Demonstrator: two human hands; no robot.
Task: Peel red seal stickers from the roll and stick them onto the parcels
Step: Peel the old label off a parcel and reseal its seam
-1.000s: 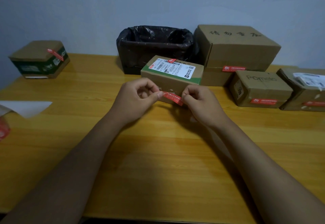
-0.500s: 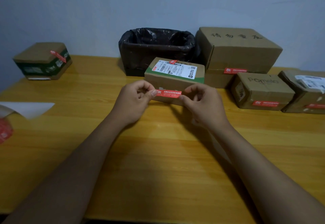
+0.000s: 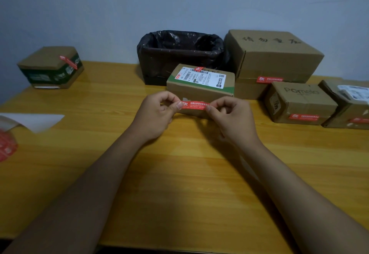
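A red seal sticker is stretched level between my hands, in front of the near face of a small cardboard parcel with a white shipping label on top. My left hand pinches the sticker's left end between thumb and forefinger. My right hand pinches its right end the same way. Whether the sticker touches the parcel's face I cannot tell. The red sticker roll lies blurred at the table's left edge, beside white backing paper.
A bin lined with a black bag stands behind the parcel. To the right are a big carton, a smaller box and another parcel, each with a red sticker. A green-printed box with a sticker sits far left on the wooden table.
The sticker went from crumpled and tilted between my fingers to stretched flat and level. Both hands moved slightly up toward the parcel's front face.
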